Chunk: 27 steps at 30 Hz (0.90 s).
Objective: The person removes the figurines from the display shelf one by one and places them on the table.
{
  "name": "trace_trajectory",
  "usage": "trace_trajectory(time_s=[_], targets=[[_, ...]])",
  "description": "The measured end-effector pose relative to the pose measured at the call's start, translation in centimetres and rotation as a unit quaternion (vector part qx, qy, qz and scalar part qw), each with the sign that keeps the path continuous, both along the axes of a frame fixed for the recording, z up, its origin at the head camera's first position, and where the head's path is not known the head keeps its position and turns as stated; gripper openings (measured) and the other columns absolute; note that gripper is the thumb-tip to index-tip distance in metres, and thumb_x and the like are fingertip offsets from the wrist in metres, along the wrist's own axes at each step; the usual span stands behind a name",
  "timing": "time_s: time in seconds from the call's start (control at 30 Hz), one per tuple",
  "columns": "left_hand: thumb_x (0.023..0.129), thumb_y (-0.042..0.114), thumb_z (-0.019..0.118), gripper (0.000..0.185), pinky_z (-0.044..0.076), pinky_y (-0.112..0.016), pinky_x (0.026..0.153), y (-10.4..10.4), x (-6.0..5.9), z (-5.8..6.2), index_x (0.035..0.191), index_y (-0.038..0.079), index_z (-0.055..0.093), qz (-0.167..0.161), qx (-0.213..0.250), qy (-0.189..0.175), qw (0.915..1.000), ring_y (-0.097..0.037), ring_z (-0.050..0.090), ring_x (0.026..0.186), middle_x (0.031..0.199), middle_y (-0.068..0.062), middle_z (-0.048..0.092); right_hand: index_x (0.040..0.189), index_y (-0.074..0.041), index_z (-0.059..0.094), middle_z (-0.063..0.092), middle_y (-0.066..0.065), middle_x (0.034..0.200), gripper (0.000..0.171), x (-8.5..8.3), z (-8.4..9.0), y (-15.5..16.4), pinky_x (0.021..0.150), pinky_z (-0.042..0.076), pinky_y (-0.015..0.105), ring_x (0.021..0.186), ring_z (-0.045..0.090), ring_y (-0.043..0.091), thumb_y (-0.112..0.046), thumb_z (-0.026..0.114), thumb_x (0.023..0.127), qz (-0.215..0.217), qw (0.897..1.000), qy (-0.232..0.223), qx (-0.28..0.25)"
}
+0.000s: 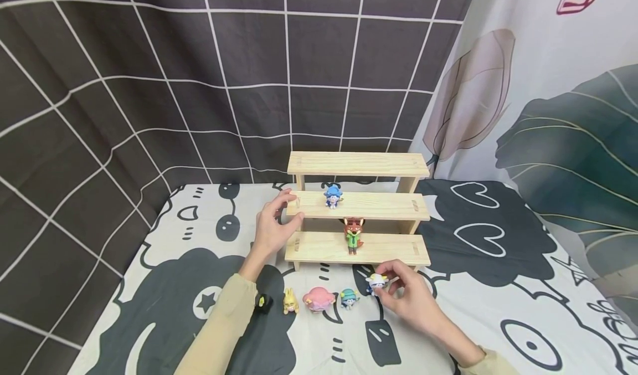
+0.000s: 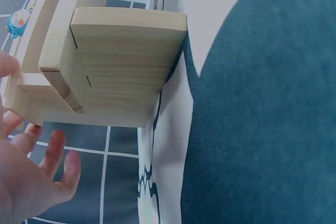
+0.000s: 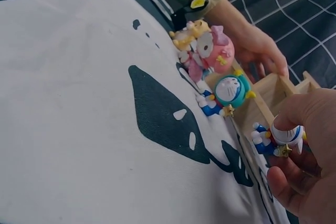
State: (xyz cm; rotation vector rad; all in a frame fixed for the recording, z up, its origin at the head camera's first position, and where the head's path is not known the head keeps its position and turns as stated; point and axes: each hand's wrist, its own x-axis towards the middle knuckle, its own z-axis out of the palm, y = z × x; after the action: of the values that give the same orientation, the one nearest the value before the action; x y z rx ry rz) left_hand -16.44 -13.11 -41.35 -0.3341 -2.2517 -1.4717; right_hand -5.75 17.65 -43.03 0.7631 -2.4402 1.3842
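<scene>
A three-tier wooden display shelf (image 1: 359, 164) stands on the patterned cloth. My left hand (image 1: 273, 225) holds the left end of its middle tier, thumb at the front edge and fingers farther back; in the left wrist view the other fingers of this left hand (image 2: 39, 166) hang below the board. Between thumb and fingers, my right hand (image 1: 411, 297) pinches a small white-and-blue figurine (image 1: 376, 282) in front of the bottom tier's right part. A blue-hatted figurine (image 1: 333, 196) stands on the middle tier, a fox figurine (image 1: 353, 236) in a green top on the bottom one.
Before the shelf sit a teal-hatted figurine (image 1: 349, 298), a pink figurine (image 1: 319, 299), a yellow rabbit-eared figurine (image 1: 291, 301) and a black figurine (image 1: 263, 302) by my left sleeve. Behind hangs a dark grid curtain (image 1: 319, 48); at right, a leaf-print curtain (image 1: 573, 159).
</scene>
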Motion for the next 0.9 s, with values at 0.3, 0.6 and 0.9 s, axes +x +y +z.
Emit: trace_trajectory(time_s=[0.3,0.6,0.9], targets=[[0.080,0.012,0.077,0.040,0.047,-0.057,0.090,0.1,0.0,-0.1,0.119,0.006,0.068,-0.003,0.002,-0.001,1.0000,-0.032,0.059,0.109,0.141,-0.009,0.058,0.103,-0.006,0.061,0.063,0.000,0.094,0.047,0.4,-0.5,0.0,0.055,0.053,0.029,0.077,0.060,0.013,0.015,0.082,0.067,0.014,1.000,0.002,-0.008],[0.080,0.011,0.077,0.041,0.046,-0.058,0.090,0.0,0.0,0.0,0.119,0.006,0.068,-0.001,0.003,-0.002,1.0000,-0.032,0.059,0.110,0.141,-0.008,0.058,0.102,-0.007,0.061,0.063,0.000,0.094,0.048,0.7,-1.0,-0.2,0.055,0.053,0.028,0.076,0.060,0.015,0.015,0.083,0.066,0.016,1.000,0.009,-0.007],[0.080,0.011,0.077,0.040,0.046,-0.058,0.090,0.0,0.1,0.0,0.118,0.006,0.068,-0.002,0.005,-0.002,1.0000,-0.032,0.059,0.109,0.141,-0.008,0.058,0.102,-0.007,0.061,0.062,0.000,0.092,0.047,1.1,-1.5,-0.2,0.053,0.052,0.028,0.069,0.059,0.018,0.015,0.082,0.066,0.018,1.000,0.001,-0.006]])
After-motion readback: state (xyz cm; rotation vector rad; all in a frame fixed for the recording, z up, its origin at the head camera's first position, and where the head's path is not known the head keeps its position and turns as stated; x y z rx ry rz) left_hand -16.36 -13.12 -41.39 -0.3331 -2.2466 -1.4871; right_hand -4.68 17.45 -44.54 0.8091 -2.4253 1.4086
